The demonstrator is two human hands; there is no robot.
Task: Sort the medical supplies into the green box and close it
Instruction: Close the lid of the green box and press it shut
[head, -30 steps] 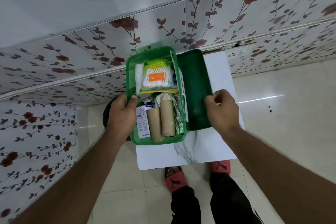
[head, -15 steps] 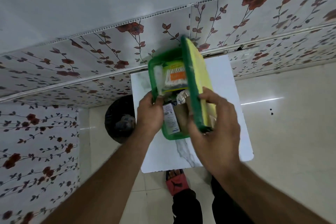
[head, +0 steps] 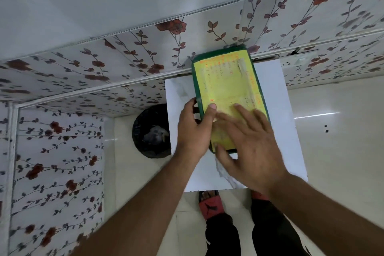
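Green box (head: 225, 81) sits right of centre frame on the white table (head: 276, 131), lid down with its yellow label up. Left hand (head: 194, 131) grips the box's left edge, thumb on top. Right hand (head: 247, 143) lies flat on the lid, fingers spread, gripping nothing.

Box contents: hidden under the lid (head: 226, 81) of the green box (head: 196, 89).
Label print: orange text on the yellow label (head: 224, 85) is blurred, unreadable.
Near lid end: covered by the right hand (head: 247, 143), itself motion-blurred.
Box left wall: partly covered by the left hand (head: 193, 131); only its thumb reaches the lid.
Table (head: 276, 110): middle hidden by box and hands.
Black bin (head: 149, 131): right side hidden behind the table edge; pale contents indistinct.
Red sandals (head: 211, 206): right one nearly hidden by the right forearm.
Forearms: cut off by the bottom edge.
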